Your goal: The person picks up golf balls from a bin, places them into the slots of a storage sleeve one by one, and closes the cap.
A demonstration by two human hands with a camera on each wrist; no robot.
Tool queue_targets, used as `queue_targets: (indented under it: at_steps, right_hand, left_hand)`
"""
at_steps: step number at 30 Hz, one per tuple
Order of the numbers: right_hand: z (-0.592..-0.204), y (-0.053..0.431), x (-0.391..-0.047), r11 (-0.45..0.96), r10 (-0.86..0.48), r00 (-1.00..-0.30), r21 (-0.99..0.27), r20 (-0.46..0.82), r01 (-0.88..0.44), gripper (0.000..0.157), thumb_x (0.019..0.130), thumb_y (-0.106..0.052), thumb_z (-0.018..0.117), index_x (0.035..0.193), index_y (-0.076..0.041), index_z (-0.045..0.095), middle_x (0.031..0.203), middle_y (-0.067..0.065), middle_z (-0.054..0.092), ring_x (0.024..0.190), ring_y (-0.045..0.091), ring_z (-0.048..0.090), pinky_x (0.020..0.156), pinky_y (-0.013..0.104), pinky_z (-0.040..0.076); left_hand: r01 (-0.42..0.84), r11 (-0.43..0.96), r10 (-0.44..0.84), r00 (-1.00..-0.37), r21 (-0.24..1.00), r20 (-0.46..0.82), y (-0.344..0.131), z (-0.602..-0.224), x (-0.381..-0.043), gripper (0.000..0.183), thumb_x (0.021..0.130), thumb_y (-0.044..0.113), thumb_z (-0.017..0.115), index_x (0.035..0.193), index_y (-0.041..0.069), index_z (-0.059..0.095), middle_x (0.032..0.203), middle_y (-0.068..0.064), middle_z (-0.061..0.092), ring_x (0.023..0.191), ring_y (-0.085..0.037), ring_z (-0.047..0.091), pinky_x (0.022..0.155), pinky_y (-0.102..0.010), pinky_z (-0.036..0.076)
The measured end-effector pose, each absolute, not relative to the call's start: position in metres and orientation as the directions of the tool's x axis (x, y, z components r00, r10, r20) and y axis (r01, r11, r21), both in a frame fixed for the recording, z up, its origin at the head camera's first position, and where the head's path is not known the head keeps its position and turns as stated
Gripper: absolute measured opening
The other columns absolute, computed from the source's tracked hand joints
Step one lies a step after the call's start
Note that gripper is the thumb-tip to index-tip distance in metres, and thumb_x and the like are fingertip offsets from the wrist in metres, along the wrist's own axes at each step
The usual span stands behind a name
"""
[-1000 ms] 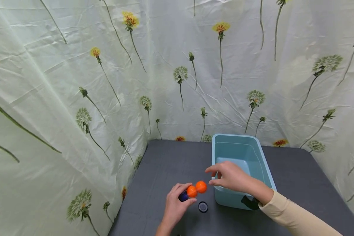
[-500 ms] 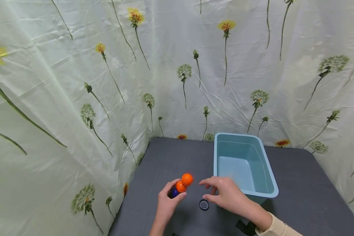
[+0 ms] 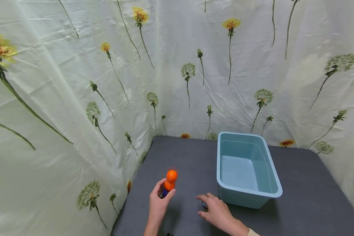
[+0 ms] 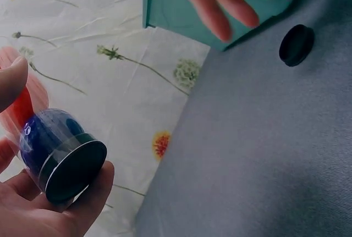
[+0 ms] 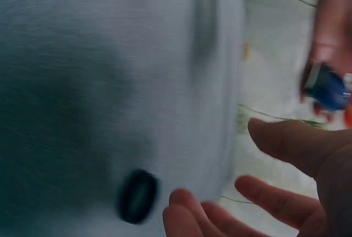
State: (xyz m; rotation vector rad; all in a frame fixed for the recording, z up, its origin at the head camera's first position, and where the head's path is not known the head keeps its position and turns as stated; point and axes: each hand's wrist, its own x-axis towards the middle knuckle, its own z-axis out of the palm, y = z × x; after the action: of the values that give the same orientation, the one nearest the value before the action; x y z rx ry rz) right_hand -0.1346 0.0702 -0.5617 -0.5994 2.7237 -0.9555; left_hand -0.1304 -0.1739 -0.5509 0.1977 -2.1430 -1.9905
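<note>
In the head view my left hand (image 3: 157, 206) grips a clear tube of balls (image 3: 170, 181), held upright above the table. Two orange balls show at its top and a blue ball lower down. The left wrist view shows the blue ball (image 4: 47, 135) behind clear plastic, above the tube's dark round end (image 4: 77, 171). My right hand (image 3: 219, 214) reaches over a black round cap (image 3: 205, 205), partly hiding it. From the right wrist, the cap (image 5: 137, 196) lies just beyond my spread fingers (image 5: 280, 198), apart from them. That hand holds nothing.
A light blue plastic bin (image 3: 249, 195) stands behind and right of my right hand, with nothing visible inside. Dark grey cloth covers the table (image 3: 191, 157). A white curtain (image 3: 171, 82) printed with dandelions hangs behind and to the left.
My left hand has moved left with the tube, turning it from sideways to upright. My right hand has come down from the bin's near edge to beside the black cap.
</note>
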Motion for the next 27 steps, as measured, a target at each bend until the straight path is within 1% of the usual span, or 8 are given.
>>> queue_targets:
  at_steps: [3,6,9,11,17,21,27]
  right_hand:
    - [-0.582,0.068,-0.135,0.787,-0.384,-0.922,-0.538,-0.046,-0.301,0.051,0.082,-0.029,0.084,0.128,-0.015,0.067,0.1,0.004,0.057,0.058,0.01,0.048,0.049,0.032,0.041]
    - [-0.597,0.066,-0.135,0.847,-0.347,-0.937,-0.441,-0.037,-0.296,0.056,0.081,-0.03,0.084,0.13,-0.011,0.065,0.104,0.009,0.056,0.056,0.014,0.05,0.048,0.035,0.043]
    - [-0.607,0.065,-0.136,0.879,-0.326,-0.945,-0.38,-0.035,-0.289,0.058,0.08,-0.031,0.085,0.13,-0.008,0.065,0.106,0.015,0.055,0.058,0.018,0.054,0.047,0.038,0.044]
    - [-0.611,0.064,-0.136,0.887,-0.322,-0.946,-0.361,-0.034,-0.288,0.058,0.08,-0.031,0.085,0.13,-0.007,0.065,0.104,0.016,0.055,0.059,0.02,0.055,0.047,0.038,0.045]
    - [-0.621,0.063,-0.14,0.888,-0.341,-0.94,-0.327,0.006,-0.324,0.053,0.08,-0.029,0.085,0.125,-0.005,0.067,0.098,0.014,0.053,0.06,0.019,0.055,0.048,0.037,0.046]
    - [-0.626,0.062,-0.141,0.882,-0.346,-0.938,-0.333,0.025,-0.334,0.05,0.079,-0.027,0.086,0.12,-0.004,0.069,0.095,0.012,0.051,0.06,0.019,0.055,0.047,0.035,0.045]
    - [-0.629,0.063,-0.143,0.874,-0.346,-0.938,-0.356,0.024,-0.331,0.042,0.079,-0.029,0.086,0.11,-0.005,0.071,0.089,0.007,0.05,0.06,0.019,0.054,0.05,0.037,0.047]
  left_hand:
    - [0.028,0.077,-0.236,-0.971,0.997,0.046,-0.174,-0.552,-0.128,0.059,0.084,0.03,0.084,0.135,0.012,0.06,0.129,-0.009,0.064,0.118,-0.025,0.061,0.094,-0.044,0.051]
    - [0.027,0.068,-0.233,-0.971,0.997,0.043,-0.173,-0.554,-0.127,0.059,0.084,0.029,0.084,0.134,0.01,0.06,0.128,-0.01,0.064,0.118,-0.025,0.061,0.095,-0.045,0.05]
    - [0.025,0.073,-0.234,-0.971,0.997,0.042,-0.171,-0.557,-0.126,0.058,0.084,0.029,0.084,0.134,0.01,0.061,0.128,-0.01,0.064,0.117,-0.026,0.061,0.096,-0.046,0.05]
    - [0.023,0.076,-0.23,-0.973,0.997,0.04,-0.171,-0.559,-0.125,0.058,0.084,0.029,0.083,0.134,0.009,0.061,0.129,-0.011,0.064,0.117,-0.027,0.061,0.095,-0.047,0.05]
    - [0.017,0.066,-0.212,-0.977,0.998,0.031,-0.168,-0.563,-0.124,0.057,0.084,0.028,0.084,0.133,0.009,0.061,0.129,-0.012,0.064,0.118,-0.028,0.061,0.095,-0.048,0.05]
    - [0.025,0.068,-0.201,-0.979,0.997,0.038,-0.167,-0.566,-0.122,0.055,0.084,0.026,0.084,0.132,0.01,0.061,0.126,-0.01,0.065,0.116,-0.026,0.062,0.095,-0.051,0.048]
    - [0.032,0.082,-0.172,-0.984,0.996,0.045,-0.165,-0.568,-0.119,0.052,0.084,0.027,0.083,0.129,0.011,0.063,0.121,-0.009,0.067,0.111,-0.026,0.062,0.096,-0.054,0.045]
